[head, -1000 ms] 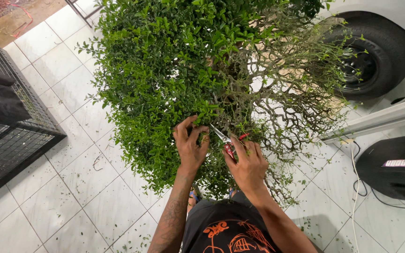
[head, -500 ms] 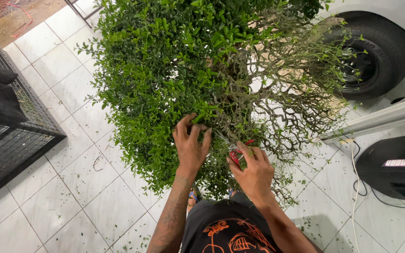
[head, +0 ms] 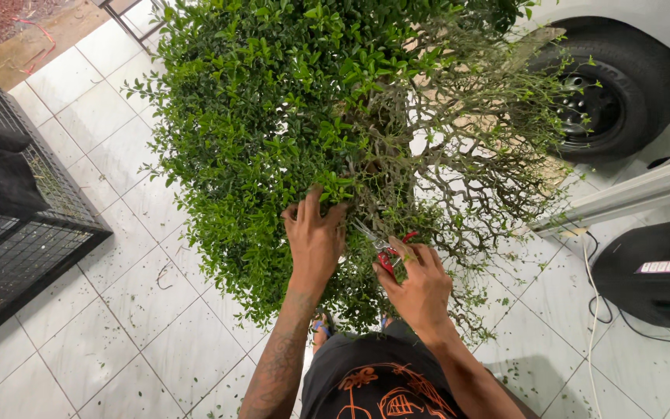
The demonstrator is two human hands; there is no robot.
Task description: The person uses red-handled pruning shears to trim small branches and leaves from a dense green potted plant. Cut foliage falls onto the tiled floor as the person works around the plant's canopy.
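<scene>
— Shears (head: 385,250) with red handles sit in my right hand (head: 420,291); the fingers (head: 397,250) are clenched around the grips, and the thin metal blades point up and left into the twigs. Whether the blades themselves are apart or together, I cannot tell.

— And your left hand?

— My left hand (head: 316,237) lies spread on the foliage just beside the blades, fingers (head: 312,203) pushed in among the small leaves; whether they pinch a twig I cannot tell. The two hands are near each other but apart.

— What are you working on?

— A dense green shrub (head: 273,132), seen from above. Its left part is thick with leaves; its right part (head: 482,147) is mostly bare grey branches with sparse leaves. The shears meet it at the near edge, where leafy and bare parts join.

— Around it?

— White floor tiles (head: 133,310) sprinkled with clippings. A black wire cage (head: 17,256) stands to the left, a car wheel (head: 606,93) at upper right, and a dark device (head: 653,271) with a cable (head: 592,326) at right.
</scene>
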